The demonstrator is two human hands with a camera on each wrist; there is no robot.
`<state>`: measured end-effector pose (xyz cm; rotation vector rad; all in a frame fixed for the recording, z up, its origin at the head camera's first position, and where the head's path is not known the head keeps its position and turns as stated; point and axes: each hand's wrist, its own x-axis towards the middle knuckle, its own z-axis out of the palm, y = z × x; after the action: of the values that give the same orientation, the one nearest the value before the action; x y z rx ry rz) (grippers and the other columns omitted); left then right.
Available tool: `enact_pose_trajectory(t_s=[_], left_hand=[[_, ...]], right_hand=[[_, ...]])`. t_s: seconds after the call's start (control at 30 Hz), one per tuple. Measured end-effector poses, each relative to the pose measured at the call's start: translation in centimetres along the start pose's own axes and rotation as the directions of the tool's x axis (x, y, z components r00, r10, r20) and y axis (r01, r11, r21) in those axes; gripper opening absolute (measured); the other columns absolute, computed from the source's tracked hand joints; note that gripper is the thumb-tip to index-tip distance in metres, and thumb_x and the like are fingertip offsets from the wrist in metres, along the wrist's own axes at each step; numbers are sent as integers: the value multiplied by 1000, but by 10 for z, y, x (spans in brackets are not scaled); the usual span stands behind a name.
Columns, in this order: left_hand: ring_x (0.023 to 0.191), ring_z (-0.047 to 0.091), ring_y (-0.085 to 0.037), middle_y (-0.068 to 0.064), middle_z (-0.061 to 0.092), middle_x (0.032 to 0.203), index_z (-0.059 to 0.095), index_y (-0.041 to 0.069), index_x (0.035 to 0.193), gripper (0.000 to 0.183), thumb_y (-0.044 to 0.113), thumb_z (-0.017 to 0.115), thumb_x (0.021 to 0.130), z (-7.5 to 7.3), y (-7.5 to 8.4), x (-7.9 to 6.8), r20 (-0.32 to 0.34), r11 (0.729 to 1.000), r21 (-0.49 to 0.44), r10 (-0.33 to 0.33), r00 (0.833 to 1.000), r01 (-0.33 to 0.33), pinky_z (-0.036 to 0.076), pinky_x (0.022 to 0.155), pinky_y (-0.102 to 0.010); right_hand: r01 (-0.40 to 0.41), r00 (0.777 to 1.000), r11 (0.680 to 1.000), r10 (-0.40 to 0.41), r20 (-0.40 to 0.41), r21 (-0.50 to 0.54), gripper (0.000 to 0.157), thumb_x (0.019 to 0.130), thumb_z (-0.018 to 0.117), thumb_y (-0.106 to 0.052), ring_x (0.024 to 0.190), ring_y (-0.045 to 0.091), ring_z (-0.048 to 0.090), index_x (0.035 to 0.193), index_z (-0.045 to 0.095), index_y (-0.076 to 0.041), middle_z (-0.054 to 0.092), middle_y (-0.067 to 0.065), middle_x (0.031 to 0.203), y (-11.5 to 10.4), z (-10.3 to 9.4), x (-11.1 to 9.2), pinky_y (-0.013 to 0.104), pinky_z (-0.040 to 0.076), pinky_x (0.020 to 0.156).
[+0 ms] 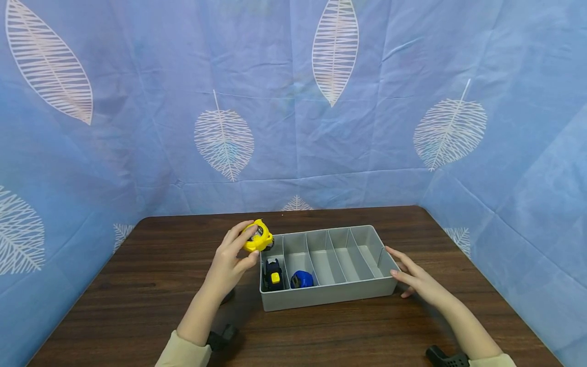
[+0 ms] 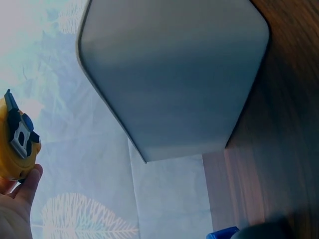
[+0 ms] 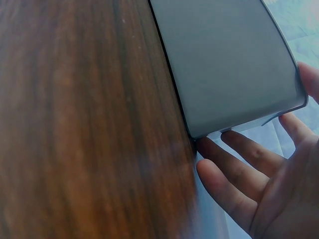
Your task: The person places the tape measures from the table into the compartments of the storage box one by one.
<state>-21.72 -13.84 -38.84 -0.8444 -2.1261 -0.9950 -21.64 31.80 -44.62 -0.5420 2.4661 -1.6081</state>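
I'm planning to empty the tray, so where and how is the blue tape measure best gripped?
Probably pinch the upper body of the blue tape measure, coming from above. It sits in the grey tray, second compartment from the left; the compartment's walls hinder a sideways approach, while its top is uncovered.

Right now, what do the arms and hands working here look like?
They are a person's. The left hand and right hand wear no gloves. The left sleeve and right sleeve are pale cream and end short of the hands. A black left device and a black right device sit near the cuffs. No cables show.
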Motion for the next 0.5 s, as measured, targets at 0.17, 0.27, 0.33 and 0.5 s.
enact_pose_trajectory(t_s=[0.17, 0.27, 0.33, 0.5], left_hand=[[120, 48, -24, -9, 46, 140, 52, 2, 136, 59, -1, 71, 80, 2, 4, 2, -6, 1000, -28, -8, 1000, 8, 51, 87, -40], [120, 48, -23, -8, 45, 141, 50, 1, 138, 63, -2, 72, 79, 4, 5, 2, -1, 999, -47, -11, 1000, 11, 51, 87, -37], [121, 47, -23, -7, 44, 142, 49, 1, 138, 64, -3, 73, 79, 5, 6, 3, 2, 998, -54, -14, 1000, 14, 50, 88, -37], [123, 45, -23, -7, 44, 143, 48, 3, 140, 67, -2, 74, 78, 9, 9, 5, 5, 997, -72, -32, 999, 32, 50, 89, -39]], right_hand=[[2, 1000, 1000, -2, -2, -4, 61, 103, 40, -17, 130, 62, 11, 154, 9, -10, -6, 24, 156, 0, 0, 0, 50, 52, 62], [4, 1000, 1000, -4, 3, 2, 61, 103, 40, -17, 130, 62, 9, 154, 9, -10, -7, 24, 156, 1, -1, 0, 50, 51, 63], [3, 1000, 1000, -3, 5, 6, 60, 103, 40, -17, 130, 62, 8, 154, 9, -9, -7, 24, 156, 0, -1, 0, 50, 51, 63], [7, 1000, 1000, -7, 7, 6, 61, 103, 40, -16, 131, 62, 7, 154, 8, -7, -7, 25, 156, 1, -1, 0, 51, 51, 63]])
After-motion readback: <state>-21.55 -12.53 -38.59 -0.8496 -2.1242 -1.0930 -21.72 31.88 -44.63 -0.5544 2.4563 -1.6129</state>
